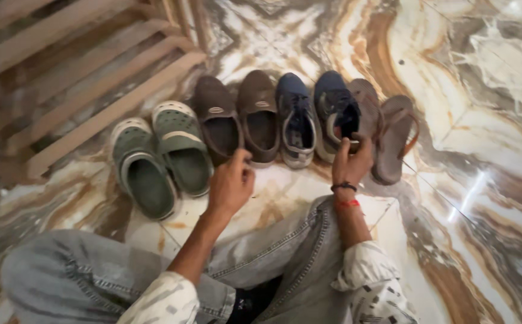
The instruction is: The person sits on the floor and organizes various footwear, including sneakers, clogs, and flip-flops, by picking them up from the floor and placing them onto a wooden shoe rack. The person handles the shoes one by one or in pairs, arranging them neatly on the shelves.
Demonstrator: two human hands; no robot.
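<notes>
Denim-clad knees [153, 270] fill the foreground, both hands reaching past them to a row of footwear on the marble floor [483, 180], every long axis running away from the viewer with toes at the far end. Right hand [352, 161]: fingers curled together on the heel of the blue sneaker [337, 114], grey sandals [387, 135] just beyond its thumb side. Left hand [231, 183]: fingers loosely bent, slightly apart, tips near the brown slip-on shoes [240, 117]; green clogs [162, 156] lie beside, a second blue sneaker [297, 120] between both hands.
</notes>
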